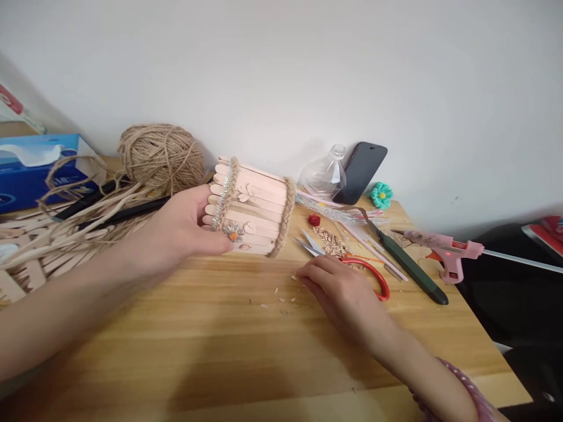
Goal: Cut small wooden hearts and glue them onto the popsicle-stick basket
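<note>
My left hand (193, 225) grips a popsicle-stick holder (264, 205), tipped onto its side above the table. Braided twine runs around it near both ends, with a glittery strand beside the left braid. A small flower with an orange centre and petal-shaped wood chips decorate its side. Low over the tabletop, my right hand (341, 290) has its fingers pressed together by some small wood chips (281, 299); whatever is between the fingertips is hidden. Scissors with red handles (373, 272) lie partly behind that hand, blades apart. A red rosette (314, 220) and a pile of wood shavings (332, 241) are just beyond.
A pink glue gun (453, 249) sits at the right edge near a dark green-handled tool (413, 269). Along the wall are a twine ball (160, 155), clear bottle piece (325, 173), phone (363, 173) and teal flower (381, 195). Left are a tissue box (26, 176) and loose sticks (48, 252).
</note>
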A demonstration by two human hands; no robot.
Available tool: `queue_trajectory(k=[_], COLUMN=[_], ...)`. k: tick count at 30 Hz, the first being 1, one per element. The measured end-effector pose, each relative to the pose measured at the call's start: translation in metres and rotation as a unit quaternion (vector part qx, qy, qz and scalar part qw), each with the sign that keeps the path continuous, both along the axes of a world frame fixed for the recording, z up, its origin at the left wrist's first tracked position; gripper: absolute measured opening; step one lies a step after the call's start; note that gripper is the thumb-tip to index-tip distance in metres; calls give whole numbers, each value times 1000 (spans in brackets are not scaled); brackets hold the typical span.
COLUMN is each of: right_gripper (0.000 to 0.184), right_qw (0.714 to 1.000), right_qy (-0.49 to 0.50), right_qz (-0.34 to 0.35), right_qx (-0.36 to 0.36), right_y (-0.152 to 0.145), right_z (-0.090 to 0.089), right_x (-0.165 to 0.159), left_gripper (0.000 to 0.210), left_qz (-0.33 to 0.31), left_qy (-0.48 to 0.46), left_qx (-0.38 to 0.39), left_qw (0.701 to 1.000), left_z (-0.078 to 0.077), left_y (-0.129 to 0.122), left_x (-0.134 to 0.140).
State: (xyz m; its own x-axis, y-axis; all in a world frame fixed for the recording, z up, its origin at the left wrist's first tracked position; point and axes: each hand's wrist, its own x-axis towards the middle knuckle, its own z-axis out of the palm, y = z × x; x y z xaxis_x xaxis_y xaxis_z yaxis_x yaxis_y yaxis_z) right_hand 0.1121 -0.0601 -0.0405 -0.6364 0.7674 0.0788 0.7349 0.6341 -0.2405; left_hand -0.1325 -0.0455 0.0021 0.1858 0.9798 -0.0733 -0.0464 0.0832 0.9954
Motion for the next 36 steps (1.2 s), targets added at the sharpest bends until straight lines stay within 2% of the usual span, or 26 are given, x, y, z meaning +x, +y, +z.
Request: queue_trajectory(k=[9, 19, 23, 26, 29, 32, 36], right_gripper=[17, 15, 16, 17, 18, 14, 9], right_qw=[996, 991, 990, 994, 993, 977, 966], right_qy=[-30, -81, -96, -67, 52, 163, 238], right_qz=[54, 71, 89, 76, 43, 21, 4], right_qx=[-60, -79, -54, -49, -100, -137, -97], right_y=[-6, -8, -12, -14, -13, -7, 6], right_z=[5, -2, -6, -5, 6, 26, 60], right_x=[-19, -22, -23, -22, -19, -15, -14], left_gripper=[42, 38, 39, 39, 44, 48, 47], left_qz=[-5, -4, -11, -14, -26, -38, -44], left_qy=[7, -10, -15, -16, -22, -27, -2], left_qx=[22, 22, 23, 18, -21, -41, -44], left_qw=[1000, 1000, 1000, 1000, 999, 998, 998], left_z=[-2, 0, -2, -2, 1, 4, 3], left_y=[1, 1, 2, 2, 2, 2, 1], left_x=[-1, 1, 0, 1, 2, 3, 3])
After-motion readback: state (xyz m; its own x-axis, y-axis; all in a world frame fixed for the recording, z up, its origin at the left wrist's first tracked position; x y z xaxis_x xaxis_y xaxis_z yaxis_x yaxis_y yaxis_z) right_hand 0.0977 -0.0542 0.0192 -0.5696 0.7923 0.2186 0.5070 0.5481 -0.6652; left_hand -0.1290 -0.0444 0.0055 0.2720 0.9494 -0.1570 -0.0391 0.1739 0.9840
